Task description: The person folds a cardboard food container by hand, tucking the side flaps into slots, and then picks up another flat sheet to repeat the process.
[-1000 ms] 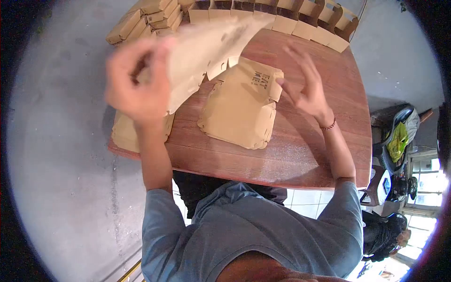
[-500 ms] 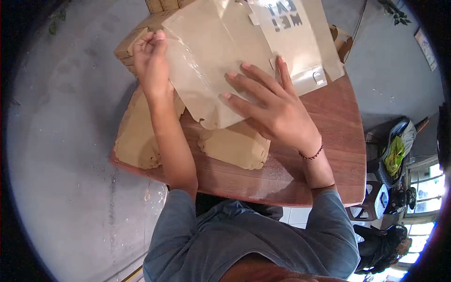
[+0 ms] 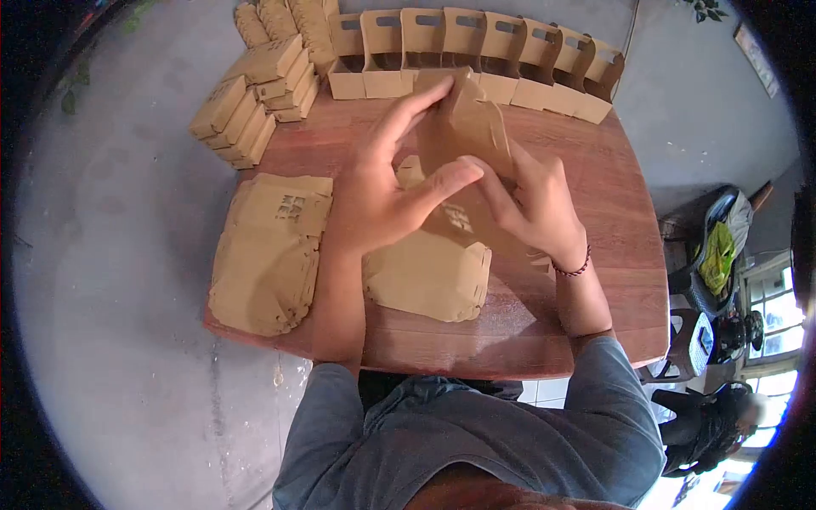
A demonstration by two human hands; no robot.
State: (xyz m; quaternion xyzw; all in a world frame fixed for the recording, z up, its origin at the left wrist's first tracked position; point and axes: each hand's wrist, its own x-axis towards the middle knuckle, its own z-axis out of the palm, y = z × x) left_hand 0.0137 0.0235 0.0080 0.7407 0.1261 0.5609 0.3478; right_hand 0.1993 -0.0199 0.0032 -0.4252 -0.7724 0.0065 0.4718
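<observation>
1. The brown cardboard box blank [image 3: 450, 127] is partly bent and held up over the middle of the table [image 3: 595, 255].
2. The left hand [image 3: 378, 200] curls around its left side, a finger by the top edge, the thumb reaching across the front.
3. The right hand [image 3: 540, 204] pinches its right side, fingers bent; some fingertips are hidden.
4. It looks thin, so it should feel very light.
5. The big flat parts should stay stiff, but the creases should bend easily.
6. It may be smooth and slip a bit, so two hands are good.
7. The little flaps might crumple or tear. The wide sides, close to a crease, look best to hold.
</observation>
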